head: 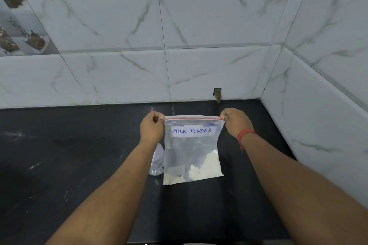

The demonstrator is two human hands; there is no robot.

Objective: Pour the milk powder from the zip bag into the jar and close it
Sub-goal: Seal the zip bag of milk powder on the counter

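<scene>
A clear zip bag (192,151) labelled "MILK POWDER" hangs upright above the black counter, with pale powder gathered in its bottom. Its red zip strip along the top looks closed. My left hand (151,127) pinches the bag's top left corner. My right hand (236,122), with a red thread on the wrist, pinches the top right corner. A clear jar (157,162) with a white lid stands on the counter behind the bag's lower left side, mostly hidden by the bag and my left forearm.
The black counter (69,155) runs left to right, bounded by marble-patterned tiled walls at the back and on the right. A small dark notch (217,94) sits at the base of the back wall.
</scene>
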